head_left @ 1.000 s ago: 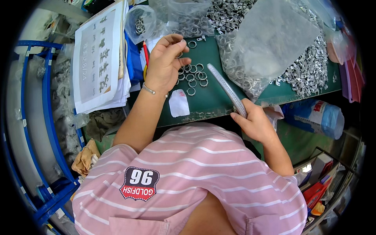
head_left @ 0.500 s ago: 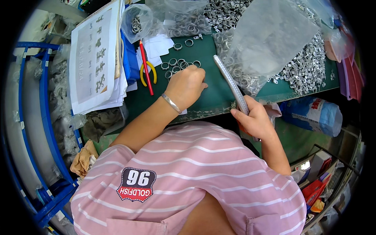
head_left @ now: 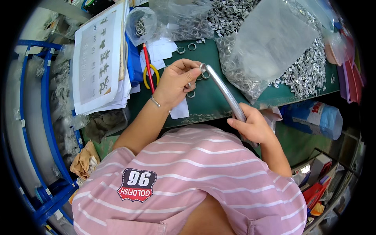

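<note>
My left hand (head_left: 178,81) is above the green table, its thumb and forefinger pinching a small metal ring (head_left: 203,68). Another ring (head_left: 188,85) shows by its curled fingers; whether it is held or worn I cannot tell. In my right hand (head_left: 255,124) is a long silver rod (head_left: 224,89) with fine marks along it. The rod slants up to the left, and its far end is right beside the pinched ring; whether they touch is unclear. A few loose rings (head_left: 191,94) lie on the table near my left hand, which partly hides them.
Yellow-handled pliers (head_left: 157,77) and a red pen (head_left: 147,60) lie left, beside papers (head_left: 96,58) and a blue bin (head_left: 134,62). Clear bags of rings (head_left: 239,74) and a pile of small metal pieces (head_left: 301,74) cover the table's back and right.
My left hand has risen from the rings on the table and now pinches one. The rod's far end has shifted left and down toward that ring.
</note>
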`<action>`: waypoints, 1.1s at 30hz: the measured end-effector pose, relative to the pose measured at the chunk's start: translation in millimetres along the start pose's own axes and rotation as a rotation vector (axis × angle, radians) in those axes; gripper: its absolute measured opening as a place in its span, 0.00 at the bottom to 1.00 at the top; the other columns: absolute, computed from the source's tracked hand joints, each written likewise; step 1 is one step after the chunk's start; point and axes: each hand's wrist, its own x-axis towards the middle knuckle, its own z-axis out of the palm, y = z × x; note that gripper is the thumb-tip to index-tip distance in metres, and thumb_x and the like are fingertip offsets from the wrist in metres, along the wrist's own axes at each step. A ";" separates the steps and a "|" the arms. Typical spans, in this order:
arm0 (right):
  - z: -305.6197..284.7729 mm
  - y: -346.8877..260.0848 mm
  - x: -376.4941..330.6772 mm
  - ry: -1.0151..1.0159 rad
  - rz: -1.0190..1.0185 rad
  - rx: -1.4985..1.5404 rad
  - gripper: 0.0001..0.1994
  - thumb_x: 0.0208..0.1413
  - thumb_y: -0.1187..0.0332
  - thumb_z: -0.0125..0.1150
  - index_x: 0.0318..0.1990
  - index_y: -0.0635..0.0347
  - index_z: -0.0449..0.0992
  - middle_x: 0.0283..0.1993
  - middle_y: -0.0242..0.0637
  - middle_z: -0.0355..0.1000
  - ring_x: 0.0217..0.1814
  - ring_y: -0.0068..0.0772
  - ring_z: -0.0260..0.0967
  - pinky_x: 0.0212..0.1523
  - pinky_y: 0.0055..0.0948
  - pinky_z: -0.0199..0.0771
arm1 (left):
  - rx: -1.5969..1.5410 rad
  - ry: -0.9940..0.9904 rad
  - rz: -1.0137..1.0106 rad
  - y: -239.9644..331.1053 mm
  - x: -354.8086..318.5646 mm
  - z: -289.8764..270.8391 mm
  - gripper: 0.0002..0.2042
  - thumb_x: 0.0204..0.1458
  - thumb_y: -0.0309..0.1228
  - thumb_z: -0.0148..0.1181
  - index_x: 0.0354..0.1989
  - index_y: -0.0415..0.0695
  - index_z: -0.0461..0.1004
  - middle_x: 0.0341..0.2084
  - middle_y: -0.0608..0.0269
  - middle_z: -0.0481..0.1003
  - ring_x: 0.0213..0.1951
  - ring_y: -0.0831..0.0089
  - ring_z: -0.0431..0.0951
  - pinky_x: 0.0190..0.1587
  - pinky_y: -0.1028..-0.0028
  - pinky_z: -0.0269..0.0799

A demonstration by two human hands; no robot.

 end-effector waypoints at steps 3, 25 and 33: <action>2.1 -7.5 -0.1 -0.068 0.049 0.044 0.10 0.48 0.69 0.61 0.27 0.62 0.66 0.21 0.29 0.61 0.24 0.21 0.58 0.25 0.25 0.62 | -0.062 -0.092 -0.032 0.5 0.3 -3.4 0.13 0.46 0.17 0.57 0.40 0.44 0.67 0.40 0.55 0.73 0.24 0.84 0.67 0.20 0.85 0.58; -3.8 7.3 2.0 0.026 0.022 0.227 0.09 0.51 0.70 0.59 0.28 0.60 0.63 0.14 0.27 0.59 0.09 0.16 0.55 0.09 0.19 0.53 | 0.853 0.238 0.066 31.9 15.4 23.2 0.05 0.44 0.27 0.59 0.29 0.40 0.75 0.30 0.61 0.73 0.29 0.72 0.71 0.25 0.79 0.65; -5.3 3.2 1.3 0.025 0.008 0.183 0.10 0.50 0.68 0.60 0.27 0.59 0.64 0.14 0.26 0.60 0.10 0.15 0.55 0.09 0.19 0.54 | 1.211 0.009 0.480 -7.3 16.4 14.7 0.05 0.43 0.27 0.63 0.27 0.40 0.75 0.28 0.62 0.72 0.26 0.72 0.71 0.28 0.74 0.67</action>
